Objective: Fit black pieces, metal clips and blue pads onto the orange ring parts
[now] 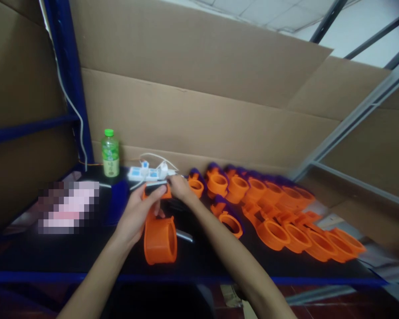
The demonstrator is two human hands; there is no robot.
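Note:
My left hand (142, 208) is closed around an orange plastic ring-shaped holder (160, 240). The holder's wide round cup hangs below my fingers, and its smaller upper end shows beside my thumb. My right hand (180, 186) is at that upper end, its fingers curled. What sits between them is too blurred and covered to make out. A silver metal strip or tool (185, 235) lies on the dark table just right of the cup. Near my right wrist stands an orange ring holder (196, 188) with a dark blue part behind it.
Rows of orange holders (275, 235) fill the table's right side, several with dark blue parts. A white power strip (142, 173) with cables and a green-capped bottle (110, 155) stand at the back. Cardboard panels (202, 93) wall the rear. A blue frame edge (86, 278) borders the front.

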